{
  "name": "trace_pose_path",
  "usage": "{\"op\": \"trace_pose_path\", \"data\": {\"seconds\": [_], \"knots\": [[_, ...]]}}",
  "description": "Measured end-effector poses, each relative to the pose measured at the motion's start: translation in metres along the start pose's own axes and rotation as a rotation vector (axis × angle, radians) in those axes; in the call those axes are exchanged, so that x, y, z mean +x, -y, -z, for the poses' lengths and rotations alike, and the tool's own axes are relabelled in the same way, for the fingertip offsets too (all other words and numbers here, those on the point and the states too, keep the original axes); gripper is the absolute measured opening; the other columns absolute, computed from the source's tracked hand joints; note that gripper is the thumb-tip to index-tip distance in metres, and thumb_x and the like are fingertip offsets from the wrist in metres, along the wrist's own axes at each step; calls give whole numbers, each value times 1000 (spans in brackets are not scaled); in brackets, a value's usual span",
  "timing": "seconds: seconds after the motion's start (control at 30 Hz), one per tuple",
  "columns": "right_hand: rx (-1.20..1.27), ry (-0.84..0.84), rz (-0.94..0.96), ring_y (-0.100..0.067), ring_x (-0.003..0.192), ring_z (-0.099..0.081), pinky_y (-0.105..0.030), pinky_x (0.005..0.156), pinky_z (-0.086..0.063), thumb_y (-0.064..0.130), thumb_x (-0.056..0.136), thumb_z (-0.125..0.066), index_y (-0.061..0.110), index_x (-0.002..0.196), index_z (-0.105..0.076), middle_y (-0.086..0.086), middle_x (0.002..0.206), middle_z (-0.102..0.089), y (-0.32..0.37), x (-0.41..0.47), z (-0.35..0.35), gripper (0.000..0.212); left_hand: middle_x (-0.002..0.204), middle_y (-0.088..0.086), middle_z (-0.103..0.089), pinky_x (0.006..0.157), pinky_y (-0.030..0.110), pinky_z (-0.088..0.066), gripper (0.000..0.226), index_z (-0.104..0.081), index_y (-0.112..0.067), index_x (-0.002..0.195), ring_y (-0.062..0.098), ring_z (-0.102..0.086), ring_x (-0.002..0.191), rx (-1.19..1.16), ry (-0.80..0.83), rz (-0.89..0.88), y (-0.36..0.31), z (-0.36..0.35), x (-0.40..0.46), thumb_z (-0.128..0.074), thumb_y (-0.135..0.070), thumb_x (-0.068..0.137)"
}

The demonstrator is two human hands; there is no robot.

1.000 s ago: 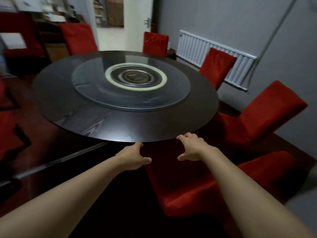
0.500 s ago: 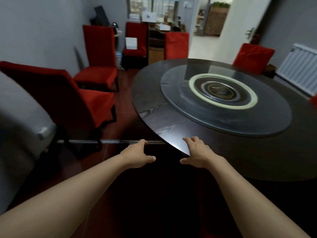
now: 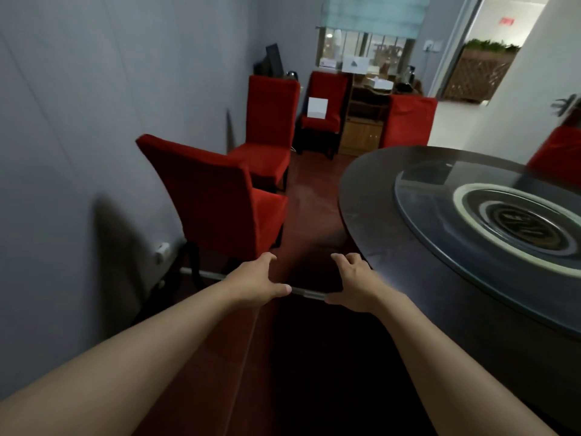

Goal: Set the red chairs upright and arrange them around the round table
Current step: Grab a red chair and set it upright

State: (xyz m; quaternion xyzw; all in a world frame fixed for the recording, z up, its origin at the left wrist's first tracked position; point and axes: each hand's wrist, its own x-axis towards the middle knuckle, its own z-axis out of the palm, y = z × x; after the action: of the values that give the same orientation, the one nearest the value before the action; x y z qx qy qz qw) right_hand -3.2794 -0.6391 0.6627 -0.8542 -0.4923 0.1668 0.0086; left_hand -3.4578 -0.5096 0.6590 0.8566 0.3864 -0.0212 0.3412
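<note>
**Empty hands heading for the chairs by the wall**

Both hands are holding nothing: the left hand (image 3: 257,283) and the right hand (image 3: 355,286) are reaching forward with fingers loosely spread, hovering over the dark floor beside the round table (image 3: 408,247).

The job is looking only partly finished. The nearest red chair (image 3: 217,209) is standing upright, but it is sitting near the grey wall, apart from the table and not drawn in to it. A second chair (image 3: 267,130) is standing behind it, also off by the wall, and a third (image 3: 323,105) is waiting in the far corner with a white sheet on its seat. A fourth chair (image 3: 408,121) seems to be drawn up at the table's far edge, though blur is making that hard to confirm.

Against the earlier frames, the view is swinging leftward: the table is sliding to the right, the wall chairs are coming closer, and the hands are keeping the same open pose.
</note>
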Motion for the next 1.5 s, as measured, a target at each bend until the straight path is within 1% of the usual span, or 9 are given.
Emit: {"op": "trace_pose_path", "data": {"seconds": [0.3,0.5,0.57,0.67,0.8,0.97,1.17,1.27,1.5], "knots": [[5,-70,87,-32,127,-39,-43,101,-39,43,82,-69,18,149,-15,-15,144,-27,145,117,9,90,144,6,-42,103,37,-43,85,-26,-24,146,21,-51,123,-97,-47,128,141,124,55,-71,-48,79],[14,-84,138,-31,129,-38,-43,103,-39,39,82,-71,19,150,-14,-14,146,-28,206,217,20,90,143,4,-45,90,26,-42,84,-26,-25,147,20,-52,121,-57,-100,156,196,181,116,-71,-46,79],[37,-96,148,-30,130,-37,-44,104,-38,39,82,-71,19,150,-14,-15,146,-27,224,260,24,91,144,3,-45,96,30,-43,84,-26,-24,147,20,-51,123,-10,-121,140,207,200,144,-70,-47,80],[74,-130,167,-31,135,-32,-45,109,-33,41,82,-71,19,150,-13,-16,150,-23,246,322,26,93,144,0,-45,106,43,-37,83,-25,-26,146,21,-47,128,48,-147,126,215,223,186,-69,-48,80],[64,-212,174,-31,144,-14,-47,117,-17,41,81,-71,21,151,-8,-15,155,-14,274,406,35,96,149,0,-37,108,47,-33,85,-21,-26,148,22,-38,134,121,-146,109,231,262,253,-68,-46,80],[-8,-269,187,-30,146,-6,-51,116,-5,38,79,-73,24,151,-6,-12,157,-10,289,478,44,100,160,-1,-9,114,51,-20,95,-11,-28,151,23,-15,145,274,-200,97,251,298,317,-71,-45,79],[-87,-147,129,-32,143,-16,-57,114,-13,45,72,-78,29,150,-3,-7,155,-17,295,533,35,110,161,0,-2,114,55,-8,98,-8,-28,151,23,-3,147,497,-214,13,271,325,390,-72,-41,79],[-141,-141,97,-33,135,-33,-57,109,-22,49,68,-79,31,149,-6,-6,148,-32,298,548,36,110,160,1,-4,114,57,-2,98,-8,-28,151,24,-2,147,573,-184,0,284,330,415,-73,-38,79],[-183,-160,-32,-27,104,-58,-40,82,-44,48,67,-79,31,135,-32,-3,115,-57,306,574,38,85,154,-3,-21,113,58,-4,93,-15,-31,149,24,-10,144,683,-133,-152,313,342,473,-73,-26,76]]}}
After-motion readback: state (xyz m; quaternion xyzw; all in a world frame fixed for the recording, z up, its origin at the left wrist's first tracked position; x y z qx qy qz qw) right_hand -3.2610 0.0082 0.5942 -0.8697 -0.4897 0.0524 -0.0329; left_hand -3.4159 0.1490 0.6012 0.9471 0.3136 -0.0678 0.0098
